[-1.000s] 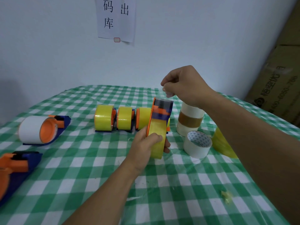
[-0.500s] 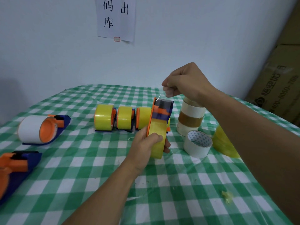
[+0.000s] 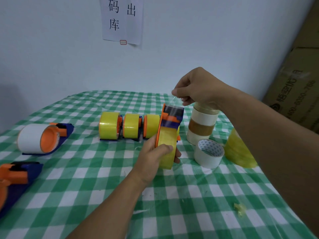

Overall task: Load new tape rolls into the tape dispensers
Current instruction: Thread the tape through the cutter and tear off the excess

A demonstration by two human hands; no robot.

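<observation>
Head view: the left hand (image 3: 155, 153), centre of frame, grips a dispenser (image 3: 170, 120), blue and orange and held upright. Its fingers are curled round the yellow roll (image 3: 166, 140) seated in it, thumb across the roll's face. Cannot tell if the roll touches the desk (image 3: 103, 195). The right hand (image 3: 195, 85) is just above the dispenser's top, thumb and fingers pinching the clear tape end (image 3: 174, 102), which runs up from the cutter.

Behind the left hand, three loaded dispensers (image 3: 131, 125) with yellow tape stand side by side on the green checked cloth. Right of the held one is a stack of rolls (image 3: 202, 125): white, brown, white, with a clear one on top. A loose white roll (image 3: 208, 153) sits just in front of it. A big yellow spool (image 3: 240, 152) is partly hidden by the right arm.

Left of frame, a side-lying dispenser (image 3: 34, 138) carries white tape. Lower left, a far-left dispenser (image 3: 15, 175) is cut by the frame edge. Crumpled yellow scrap (image 3: 240, 208) lower right on the desk. Paper sign (image 3: 122, 19) on the wall top centre, cardboard box (image 3: 296, 94) at the right edge.
</observation>
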